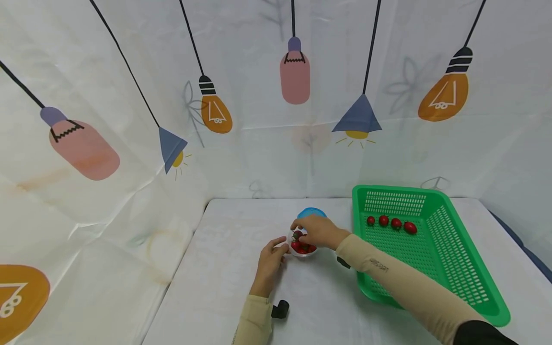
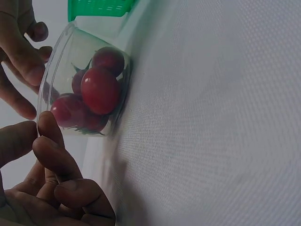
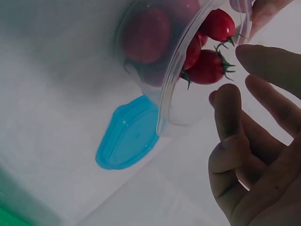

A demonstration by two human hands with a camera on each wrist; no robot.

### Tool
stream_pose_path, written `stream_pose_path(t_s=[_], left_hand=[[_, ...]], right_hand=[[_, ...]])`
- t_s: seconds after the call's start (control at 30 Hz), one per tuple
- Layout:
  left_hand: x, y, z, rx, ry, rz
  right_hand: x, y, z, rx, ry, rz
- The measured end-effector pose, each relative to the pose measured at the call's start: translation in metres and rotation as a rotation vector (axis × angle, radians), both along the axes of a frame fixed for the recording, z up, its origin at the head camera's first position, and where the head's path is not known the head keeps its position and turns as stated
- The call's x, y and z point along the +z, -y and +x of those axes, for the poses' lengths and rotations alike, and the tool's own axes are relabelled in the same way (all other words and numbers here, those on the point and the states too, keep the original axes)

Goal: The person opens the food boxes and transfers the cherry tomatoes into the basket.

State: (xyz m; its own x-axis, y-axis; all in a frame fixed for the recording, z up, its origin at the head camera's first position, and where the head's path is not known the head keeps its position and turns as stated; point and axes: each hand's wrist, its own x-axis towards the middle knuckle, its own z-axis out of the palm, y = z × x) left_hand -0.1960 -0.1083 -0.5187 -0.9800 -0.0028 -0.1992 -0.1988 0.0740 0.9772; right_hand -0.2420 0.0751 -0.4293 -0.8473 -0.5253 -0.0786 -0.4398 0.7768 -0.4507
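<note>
A clear plastic tub of cherry tomatoes stands on the white-covered table. My left hand pinches the tub's rim between thumb and finger on its left side. Over the tub's opening is my right hand, its fingers spread and slightly bent close to the tomatoes. In the right wrist view nothing sits between those fingers, and a gap shows between them and the nearest tomato. Green stems show on some tomatoes. The right hand covers part of the tub in the head view.
A blue lid lies just behind the tub. To the right stands a green perforated basket, with several cherry tomatoes in a row near its far side. My right forearm crosses over the basket. A patterned white cloth hangs behind the table.
</note>
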Motion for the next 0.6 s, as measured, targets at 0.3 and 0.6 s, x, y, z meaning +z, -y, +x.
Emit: stream_pose_path(t_s=[0.3, 0.6], left_hand=[[0.014, 0.000, 0.006, -0.003, -0.003, 0.015], [0.031, -0.001, 0.012, -0.037, 0.008, 0.014]], right_hand=[[-0.009, 0.005, -0.004, -0.020, 0.023, 0.040], [-0.016, 0.009, -0.006, -0.022, 0.016, 0.073]])
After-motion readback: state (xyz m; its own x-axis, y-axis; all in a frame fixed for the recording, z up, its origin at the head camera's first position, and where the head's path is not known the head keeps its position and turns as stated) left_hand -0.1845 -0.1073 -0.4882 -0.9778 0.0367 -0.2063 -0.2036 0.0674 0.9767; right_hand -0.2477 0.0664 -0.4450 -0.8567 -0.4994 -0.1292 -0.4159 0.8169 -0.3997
